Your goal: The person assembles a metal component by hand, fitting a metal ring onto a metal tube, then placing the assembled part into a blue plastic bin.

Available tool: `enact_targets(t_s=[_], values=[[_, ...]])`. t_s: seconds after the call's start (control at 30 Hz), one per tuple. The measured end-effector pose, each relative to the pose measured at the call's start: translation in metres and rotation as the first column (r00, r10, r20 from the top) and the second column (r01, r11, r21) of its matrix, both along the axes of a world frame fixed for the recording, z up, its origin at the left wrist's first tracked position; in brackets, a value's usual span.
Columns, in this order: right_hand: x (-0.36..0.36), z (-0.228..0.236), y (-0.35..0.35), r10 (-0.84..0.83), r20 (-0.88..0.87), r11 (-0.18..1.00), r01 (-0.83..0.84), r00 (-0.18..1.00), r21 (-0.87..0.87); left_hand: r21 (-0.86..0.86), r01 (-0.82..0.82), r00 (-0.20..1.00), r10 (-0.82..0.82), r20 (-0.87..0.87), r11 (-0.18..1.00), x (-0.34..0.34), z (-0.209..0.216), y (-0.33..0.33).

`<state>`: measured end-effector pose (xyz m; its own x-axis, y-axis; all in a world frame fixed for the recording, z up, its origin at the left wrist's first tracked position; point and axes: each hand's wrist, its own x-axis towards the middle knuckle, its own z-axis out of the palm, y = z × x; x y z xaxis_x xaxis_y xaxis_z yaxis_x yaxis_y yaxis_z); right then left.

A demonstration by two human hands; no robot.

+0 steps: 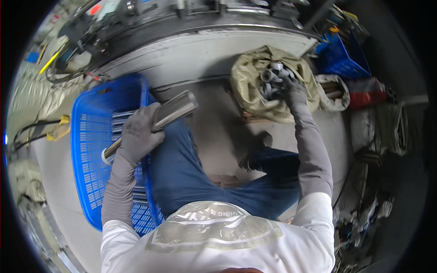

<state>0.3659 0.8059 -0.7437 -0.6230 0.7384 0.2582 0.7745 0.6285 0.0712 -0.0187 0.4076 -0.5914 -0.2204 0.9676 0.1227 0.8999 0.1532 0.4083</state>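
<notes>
My left hand (141, 134), in a grey glove, is wrapped round a shiny metal tube (176, 110). The tube slants over the blue basket's near side wall, its upper end toward the middle of the view. A pale ring (107, 157) sits at its lower end. My right hand (295, 91), also gloved, reaches into an open beige sack (246, 75). It touches grey and white ring-like fittings (269, 75) in there. Its fingertips are hidden among them, so its grip does not show.
The blue plastic basket (84, 136) on my left holds several metal tubes (122, 120). A smaller white sack (343, 98) of rods stands right of the beige one. Farther back are a blue crate (341, 57) and a long machine bench (214, 25). Cables lie at far left.
</notes>
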Motion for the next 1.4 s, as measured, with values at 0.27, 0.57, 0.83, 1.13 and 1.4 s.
enact_targets(t_s=[0.27, 0.57, 0.83, 1.13, 1.4], values=[[-0.146, 0.091, -0.12, -0.404, -0.851, 0.572, -0.632, 0.337, -0.522, 0.034, -0.005, 0.997, 0.007, -0.081, 0.999, -0.08, -0.013, -0.022], [-0.24, 0.088, -0.225, -0.789, -0.611, 0.113, -0.962, 0.066, -0.25, 0.075, 0.193, 0.98, -0.188, -0.071, 0.978, -0.075, 0.014, -0.004], [-0.255, 0.103, -0.24, 0.273, -0.807, 0.881, -0.474, 0.524, -0.01, 0.116, 0.241, 0.957, -0.217, -0.19, 0.963, -0.079, 0.014, 0.0], [-0.267, 0.099, -0.247, -0.451, -0.877, 0.583, -0.689, 0.166, -0.43, 0.038, 0.24, 0.954, -0.229, -0.195, 0.97, -0.094, 0.01, 0.007], [-0.286, 0.096, -0.253, 0.086, -0.922, 0.799, -0.579, 0.378, -0.163, 0.0, 0.235, 0.954, -0.231, -0.19, 0.972, -0.11, 0.015, 0.013]])
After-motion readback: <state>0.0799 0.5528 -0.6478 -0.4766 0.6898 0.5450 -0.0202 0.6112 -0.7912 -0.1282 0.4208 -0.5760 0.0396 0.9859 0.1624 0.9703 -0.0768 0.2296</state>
